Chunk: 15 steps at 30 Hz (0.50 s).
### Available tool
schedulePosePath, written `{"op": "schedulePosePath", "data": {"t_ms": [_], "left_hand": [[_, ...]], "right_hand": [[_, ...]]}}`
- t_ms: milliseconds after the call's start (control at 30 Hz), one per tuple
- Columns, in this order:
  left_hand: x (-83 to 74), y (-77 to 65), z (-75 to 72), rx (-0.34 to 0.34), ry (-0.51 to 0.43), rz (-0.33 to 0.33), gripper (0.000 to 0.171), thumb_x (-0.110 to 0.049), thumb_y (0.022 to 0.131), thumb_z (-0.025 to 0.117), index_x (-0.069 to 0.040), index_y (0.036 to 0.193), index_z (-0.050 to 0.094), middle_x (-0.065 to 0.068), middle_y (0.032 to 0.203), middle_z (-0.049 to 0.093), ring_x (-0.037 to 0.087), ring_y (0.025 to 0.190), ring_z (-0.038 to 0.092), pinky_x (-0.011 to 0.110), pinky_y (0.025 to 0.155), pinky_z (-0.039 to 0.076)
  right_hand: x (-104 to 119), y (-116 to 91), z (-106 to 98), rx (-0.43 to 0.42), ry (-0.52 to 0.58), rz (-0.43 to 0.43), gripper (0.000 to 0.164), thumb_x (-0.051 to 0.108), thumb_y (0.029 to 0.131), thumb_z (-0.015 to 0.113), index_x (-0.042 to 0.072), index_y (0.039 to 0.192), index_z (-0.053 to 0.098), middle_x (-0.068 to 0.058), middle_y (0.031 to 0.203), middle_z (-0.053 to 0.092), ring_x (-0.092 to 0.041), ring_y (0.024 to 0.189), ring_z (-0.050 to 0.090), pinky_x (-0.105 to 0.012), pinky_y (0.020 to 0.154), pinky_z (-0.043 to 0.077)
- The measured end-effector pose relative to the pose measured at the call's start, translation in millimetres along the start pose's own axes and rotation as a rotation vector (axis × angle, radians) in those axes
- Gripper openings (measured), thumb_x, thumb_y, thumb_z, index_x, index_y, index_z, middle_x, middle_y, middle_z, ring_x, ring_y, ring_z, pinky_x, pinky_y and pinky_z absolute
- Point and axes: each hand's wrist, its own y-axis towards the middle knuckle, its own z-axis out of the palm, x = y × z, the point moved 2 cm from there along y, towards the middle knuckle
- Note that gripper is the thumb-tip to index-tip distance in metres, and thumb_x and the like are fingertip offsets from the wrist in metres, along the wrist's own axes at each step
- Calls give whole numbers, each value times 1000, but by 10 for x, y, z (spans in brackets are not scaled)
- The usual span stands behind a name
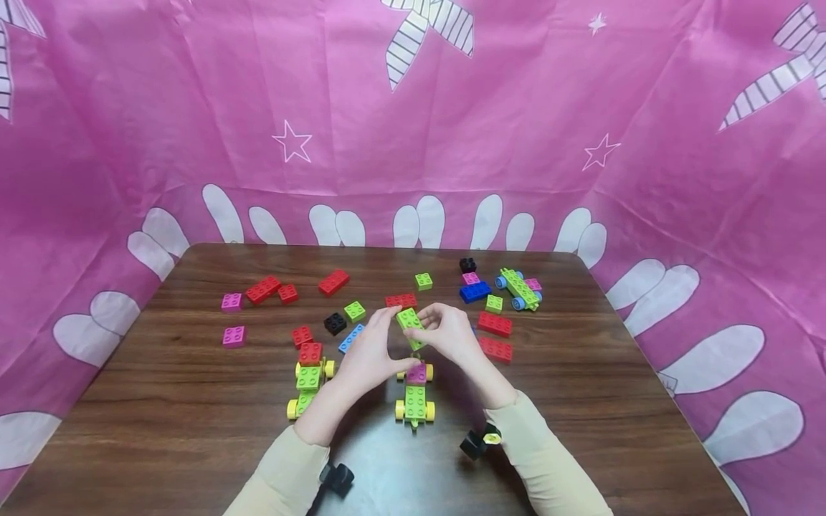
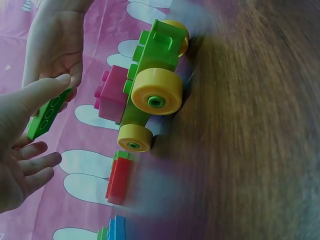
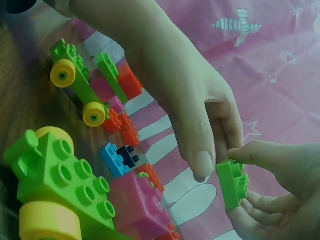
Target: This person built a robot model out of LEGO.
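Cloth [image 1: 361, 143] in pink is hanging beyond the hands, and a brown table [image 1: 161, 401] is stretching beneath them. The left hand [image 1: 373, 350] is holding its thumb and fingers apart; the right hand [image 1: 449, 332] is pinching. A first yellow-wheeled car [image 1: 415, 405] is standing below both hands, a second yellow-wheeled car [image 1: 306, 401] is standing left of the left hand, and a blue-wheeled car [image 1: 518, 288] is resting beyond the right hand. Raised between the hands, a green brick [image 1: 409, 320] is sitting in the right hand's grip; the views are not showing whether a left fingertip is touching it. A smaller pink brick [image 1: 416, 373] is sitting on the first car.
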Motion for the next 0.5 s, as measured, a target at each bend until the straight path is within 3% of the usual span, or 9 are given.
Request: {"op": "schedulePosePath", "data": {"t_ms": [200,500], "left_hand": [[2,1,-13,-30,19,22,87,-37,72,86,-9,143,44,12,141,50,30,123,56,50,96,52],[6,-5,-46,-58,29,18,80,-33,74,86,-7,140,47,13,135,55,29,119,59,46,96,52]], "right_hand": [[28,-3,16,28,9,63,37,30,77,83,6,101,69,-7,91,72,-18,77,65,-27,62,56],[24,25,62,54,10,77,40,34,77,83,6,102,69,-7,92,72,-18,79,65,-28,65,56]]}}
